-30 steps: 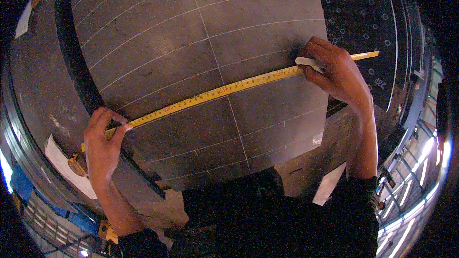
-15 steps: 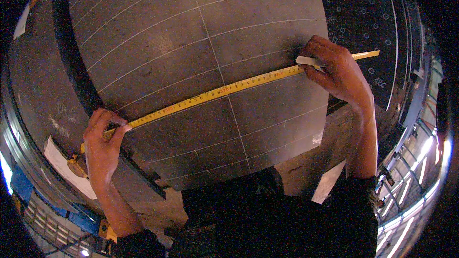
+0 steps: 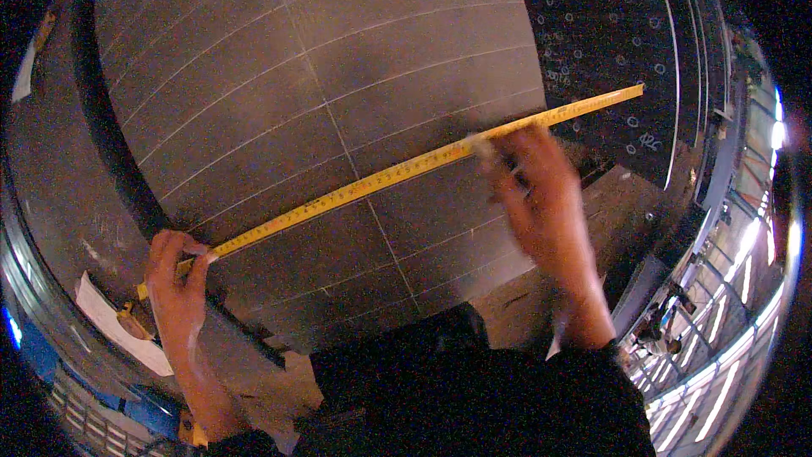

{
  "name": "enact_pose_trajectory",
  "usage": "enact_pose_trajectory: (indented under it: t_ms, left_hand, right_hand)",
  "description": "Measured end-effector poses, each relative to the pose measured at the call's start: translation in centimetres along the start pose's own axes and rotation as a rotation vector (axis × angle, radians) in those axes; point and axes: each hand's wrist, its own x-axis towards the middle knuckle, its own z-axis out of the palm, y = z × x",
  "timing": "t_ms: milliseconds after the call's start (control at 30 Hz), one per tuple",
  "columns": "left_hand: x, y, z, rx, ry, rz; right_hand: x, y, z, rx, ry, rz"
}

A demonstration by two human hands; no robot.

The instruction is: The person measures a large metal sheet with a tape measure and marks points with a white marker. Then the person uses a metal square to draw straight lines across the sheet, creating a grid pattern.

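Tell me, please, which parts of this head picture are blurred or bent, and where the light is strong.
In the head view the right hand is smeared by motion blur, while the left hand and the yellow ruler look sharp; the chalk lines on the grey sheet bend with the fisheye; bright glare sits at the lower right rim.

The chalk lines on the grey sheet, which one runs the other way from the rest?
The single chalk line running top to bottom through the grey sheet; all the others sweep side to side. It passes under the yellow ruler.

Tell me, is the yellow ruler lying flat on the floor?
No, the yellow ruler lies across the grey lined sheet, pinned by the left hand.
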Motion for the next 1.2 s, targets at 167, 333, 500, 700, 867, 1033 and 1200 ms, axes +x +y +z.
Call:
enact_pose_trajectory:
  t_ms: [167, 333, 500, 700, 867, 1033, 1200]
  left_hand:
    - [0.3, 0.6, -0.2, -0.104, -0.053, 0.032]
    - [0.1, -0.2, 0.4, -0.017, -0.005, 0.089]
    - [0.1, 0.1, 0.4, 0.004, -0.030, 0.065]
    - [0.2, 0.1, 0.2, -0.001, -0.052, 0.054]
    - [0.1, -0.4, 0.2, -0.049, -0.053, -0.010]
    - [0.3, -0.1, 0.0, 0.000, -0.076, 0.032]
    - [0.2, 0.5, 0.2, -0.052, -0.043, -0.031]
  right_hand:
    - [-3.2, -2.1, 4.2, 0.126, 0.098, 0.104]
    - [-3.3, -2.6, 4.8, 0.172, 0.102, 0.191]
    - [-3.0, -2.3, 4.8, 0.194, 0.135, 0.166]
    - [-2.9, -2.1, 5.1, 0.197, 0.141, 0.174]
    - [-2.8, -2.4, 5.2, 0.239, 0.141, 0.136]
    - [-2.8, -2.6, 6.3, 0.165, 0.191, 0.093]
    - [-2.8, -2.2, 6.2, 0.250, 0.187, 0.124]
